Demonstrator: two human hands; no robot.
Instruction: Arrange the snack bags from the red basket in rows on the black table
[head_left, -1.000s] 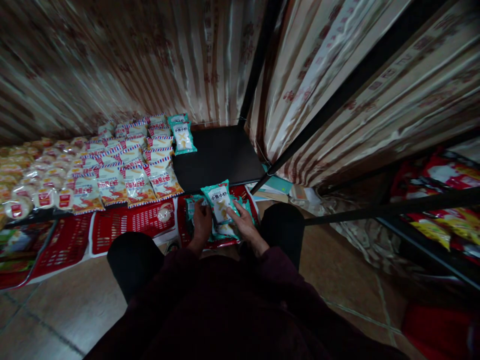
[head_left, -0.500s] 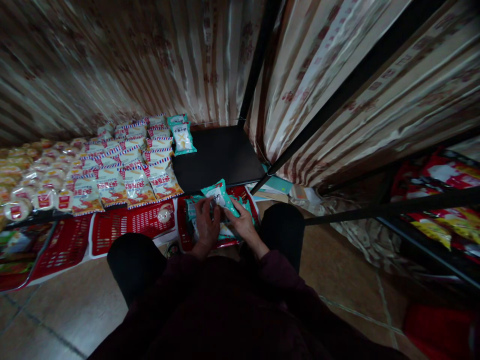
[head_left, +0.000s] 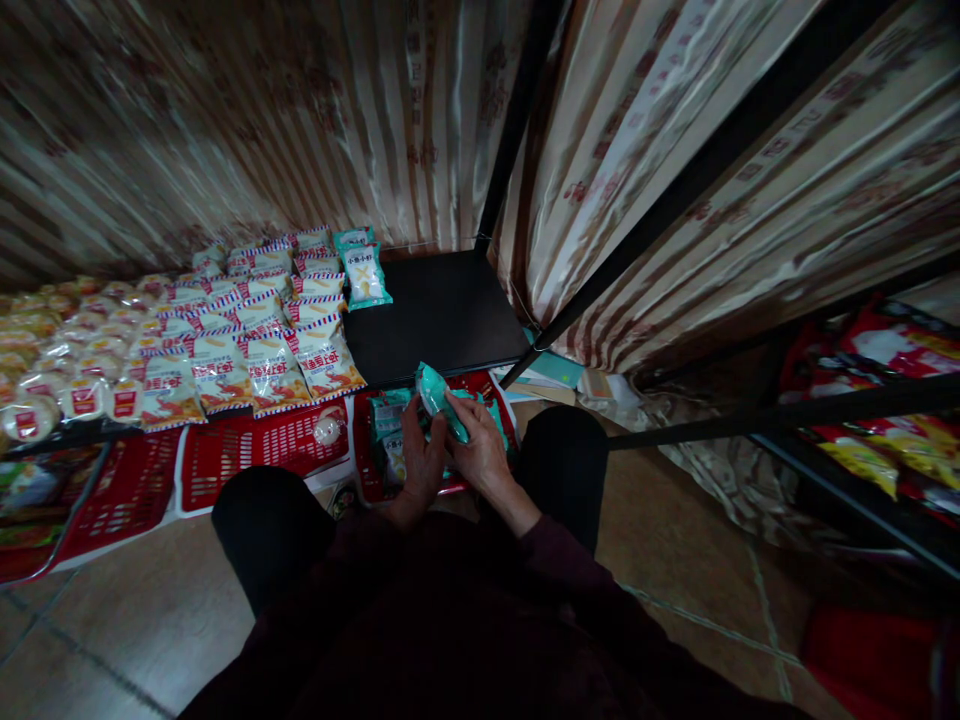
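Over the right-hand red basket, a teal snack bag stands tilted between my two hands. My right hand is closed around its right side. My left hand presses fingers and thumb against its left side and lower part, partly hiding it. More teal snack bags lie in the basket beneath. Just beyond, a black shelf carries two teal-and-white bags at its back, one overlapping the other.
Rows of white-and-orange snack bags and round wrapped pastries cover the shelf's left part. A red basket below holds one small wrapped item. Black metal posts rise at the right, before a curtain. Red and yellow packets lie far right.
The teal bag has turned from showing its printed front to standing more edge-on. My hands have closed in on it, the right one shifting slightly left.
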